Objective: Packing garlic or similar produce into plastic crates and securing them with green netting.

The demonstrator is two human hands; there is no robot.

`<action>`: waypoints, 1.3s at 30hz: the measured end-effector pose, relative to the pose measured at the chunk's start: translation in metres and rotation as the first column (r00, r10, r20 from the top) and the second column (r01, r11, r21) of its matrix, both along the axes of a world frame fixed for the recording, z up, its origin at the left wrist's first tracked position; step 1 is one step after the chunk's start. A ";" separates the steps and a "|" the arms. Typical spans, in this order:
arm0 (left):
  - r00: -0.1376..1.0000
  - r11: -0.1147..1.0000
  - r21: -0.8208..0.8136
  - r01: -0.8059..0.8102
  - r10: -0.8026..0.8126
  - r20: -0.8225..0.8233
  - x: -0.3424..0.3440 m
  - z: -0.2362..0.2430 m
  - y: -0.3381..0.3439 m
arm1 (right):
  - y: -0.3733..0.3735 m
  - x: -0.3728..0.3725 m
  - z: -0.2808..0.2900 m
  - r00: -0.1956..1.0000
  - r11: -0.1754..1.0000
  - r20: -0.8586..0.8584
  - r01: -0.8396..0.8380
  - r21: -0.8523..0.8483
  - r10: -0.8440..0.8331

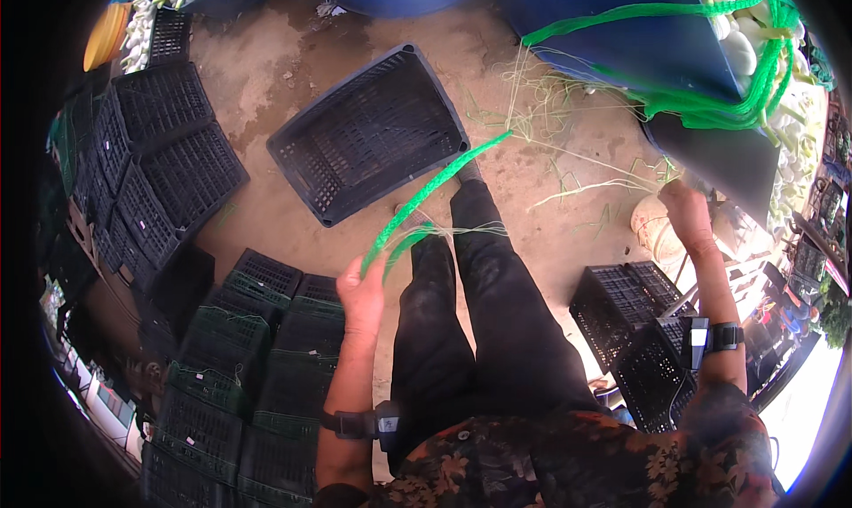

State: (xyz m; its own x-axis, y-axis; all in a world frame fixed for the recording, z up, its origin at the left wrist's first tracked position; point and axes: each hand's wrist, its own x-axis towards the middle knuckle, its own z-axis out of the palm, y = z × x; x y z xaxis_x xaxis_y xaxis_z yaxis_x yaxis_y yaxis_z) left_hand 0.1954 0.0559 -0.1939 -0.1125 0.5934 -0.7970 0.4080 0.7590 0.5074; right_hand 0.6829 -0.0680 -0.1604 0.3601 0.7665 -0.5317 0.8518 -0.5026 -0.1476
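Observation:
My left hand (361, 288) is closed around a strip of green mesh netting (426, 189), which curves up and away from the fist; a second length of it hangs beside my fingers. My right hand (686, 213), out to the right, is pinched on thin pale strings (608, 185). Those strings stretch leftward, some toward the tip of the netting and others trailing loose. More green netting (741, 109) is draped over a blue container (621, 33) and white bulbs (738, 54) at the upper right. What lies inside my fists is hidden.
A black plastic crate (302, 144) lies on the floor ahead of my legs. Stacked crates stand at left (169, 153), lower left (213, 393) and right (630, 304). A whitish bucket (652, 224) is below my right hand. Blue tubs (390, 0) hold white bulbs at the far edge.

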 end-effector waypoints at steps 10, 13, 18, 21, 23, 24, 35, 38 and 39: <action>0.981 0.955 -0.226 -0.194 0.193 -0.026 -0.079 0.036 0.010 | -0.018 0.025 0.023 0.928 0.981 0.342 -0.095 -0.170 0.149; 0.921 0.984 -0.017 0.179 -0.173 -0.350 -0.085 0.066 0.001 | 0.048 -0.105 0.026 0.995 0.985 0.032 -0.102 0.141 0.099; 0.794 0.891 -0.315 -0.327 0.440 0.420 -0.028 0.092 -0.003 | 0.098 -0.276 0.035 0.405 0.998 -0.913 0.050 -0.031 -0.049; 0.515 0.815 -0.382 -0.435 0.574 0.637 -0.019 0.097 0.009 | 0.101 -0.338 0.042 0.219 0.990 -0.969 -0.102 0.095 0.115; 0.369 0.747 -0.358 -0.561 0.612 0.700 -0.040 0.089 0.012 | 0.085 -0.353 0.035 0.148 0.944 -0.974 -0.256 -0.208 -0.174; 0.369 0.711 -0.343 -0.614 0.643 0.671 -0.045 0.080 0.015 | 0.076 -0.353 0.032 0.172 0.954 -0.961 -0.169 -0.246 -0.217; 0.715 0.823 -0.190 -0.535 0.561 0.417 -0.064 0.047 -0.014 | 0.079 -0.336 0.032 0.433 0.995 -0.898 -0.023 -0.095 -0.075; 0.649 0.935 -0.287 -0.207 0.351 0.675 -0.041 0.053 -0.069 | 0.099 -0.354 0.032 0.268 0.835 -0.803 0.320 -0.447 -0.533; 0.628 0.966 -0.215 -0.144 0.257 0.734 -0.028 0.050 -0.088 | 0.103 -0.362 0.029 0.247 0.855 -0.839 0.337 -0.394 -0.484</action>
